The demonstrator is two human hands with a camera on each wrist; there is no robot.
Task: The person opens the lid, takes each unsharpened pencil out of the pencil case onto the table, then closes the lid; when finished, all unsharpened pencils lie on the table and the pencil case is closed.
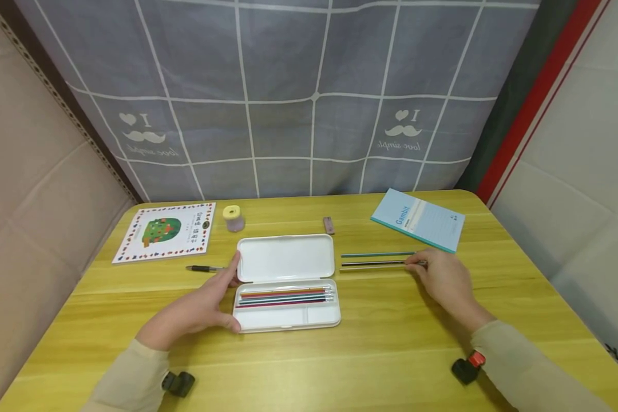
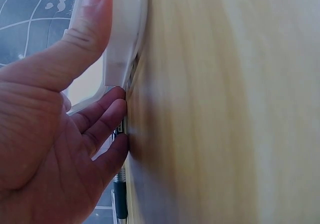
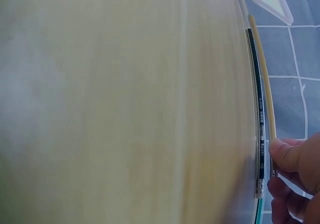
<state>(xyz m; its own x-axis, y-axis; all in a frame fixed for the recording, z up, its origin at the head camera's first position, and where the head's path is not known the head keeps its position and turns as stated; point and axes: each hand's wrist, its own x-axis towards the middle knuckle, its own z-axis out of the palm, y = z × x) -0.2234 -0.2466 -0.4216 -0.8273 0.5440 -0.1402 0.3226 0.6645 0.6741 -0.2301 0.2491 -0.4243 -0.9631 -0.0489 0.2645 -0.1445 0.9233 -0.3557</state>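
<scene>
An open white pencil case [image 1: 285,258] lies with its lid folded back. Several pencils [image 1: 283,297] lie in its near half. My left hand [image 1: 198,309] rests along its left side, thumb at the near corner, fingers extended beside the lid. Between thumb and fingers, my right hand [image 1: 445,280] pinches a yellow pencil [image 3: 265,79] near its end. Beside that pencil lies a dark pencil [image 3: 259,104] with printed lettering. A teal pencil [image 1: 376,254] lies just behind them, right of the case.
A black pen [image 1: 202,268] lies left of the lid, partly behind my left hand. Farther back are a picture book [image 1: 165,232], a yellow-lidded sharpener [image 1: 233,218], a small eraser [image 1: 329,225] and a blue notebook [image 1: 419,219]. A grey checked curtain [image 1: 283,131] hangs behind the table.
</scene>
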